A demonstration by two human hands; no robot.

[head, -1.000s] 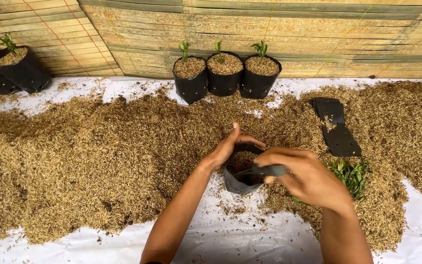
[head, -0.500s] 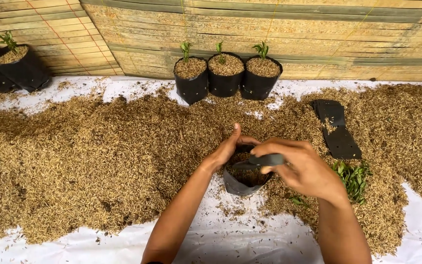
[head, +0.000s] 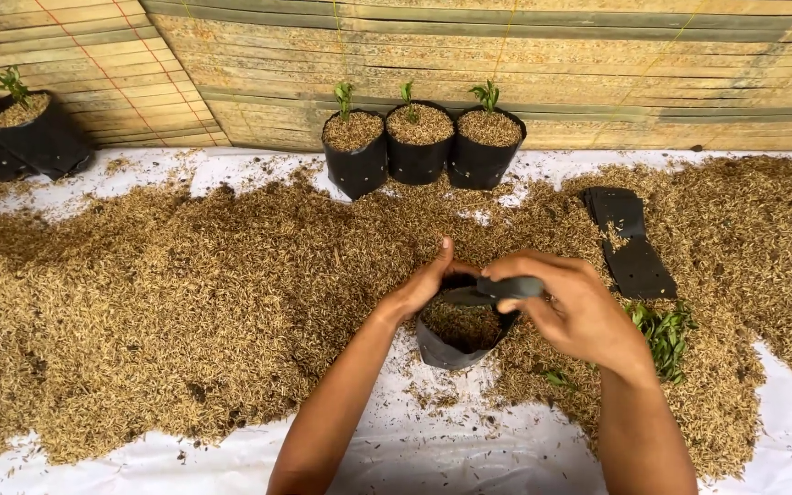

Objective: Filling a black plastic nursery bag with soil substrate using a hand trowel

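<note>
Both my hands grip the black grow bag's [head: 458,344] rim: left hand [head: 425,284] cupping, right hand [head: 568,307] pinching, husk pile [head: 185,293] around.

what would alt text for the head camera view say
Two bare hands, left hand and right hand, hold open a small black grow bag partly filled with rice husk, over a husk pile on white sheeting. Three filled bags with seedlings stand behind.

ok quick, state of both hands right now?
Left hand: closed on the far rim of the black bag.
Right hand: closed, fingers pinching the bag's near rim, folding it over.
</note>
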